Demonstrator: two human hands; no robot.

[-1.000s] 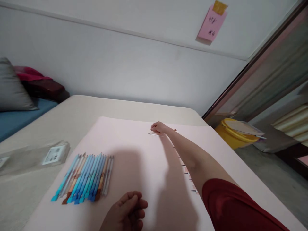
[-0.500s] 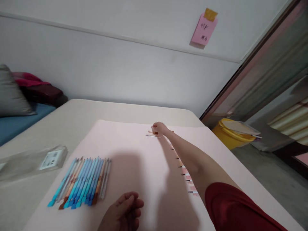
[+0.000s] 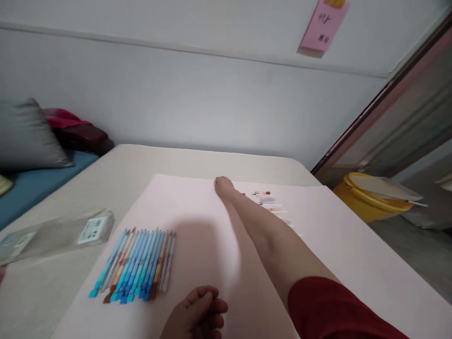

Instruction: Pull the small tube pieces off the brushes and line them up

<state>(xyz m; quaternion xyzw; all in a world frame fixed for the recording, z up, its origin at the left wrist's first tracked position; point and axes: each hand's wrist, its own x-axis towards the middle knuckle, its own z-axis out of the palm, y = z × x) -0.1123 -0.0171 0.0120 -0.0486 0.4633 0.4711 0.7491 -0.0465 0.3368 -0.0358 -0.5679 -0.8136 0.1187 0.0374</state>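
Observation:
My right hand (image 3: 224, 187) reaches to the far edge of the pale pink sheet (image 3: 187, 197), closed, back of the hand toward me; what its fingers hold, if anything, is hidden. Just right of its wrist, a small brown end (image 3: 243, 194) shows past the forearm. Farther right, a spaced row of slim pens (image 3: 270, 205) lies partly behind the arm. My left hand (image 3: 197, 313) rests low in the middle, fingers curled in together with nothing visible in them. To its left, several slim blue, brown and grey pens (image 3: 137, 263) lie side by side.
A clear plastic package (image 3: 56, 240) with a white label lies left of the sheet on the beige table (image 3: 137, 157). A white wall with a pink note (image 3: 323, 28) stands behind. At right is a yellow bucket (image 3: 374, 200); at left, a grey cushion (image 3: 31, 134).
My right hand has moved left, away from the pens beneath it, and closed. The view has turned left, so the scene sits farther right. My left hand keeps its curled pose.

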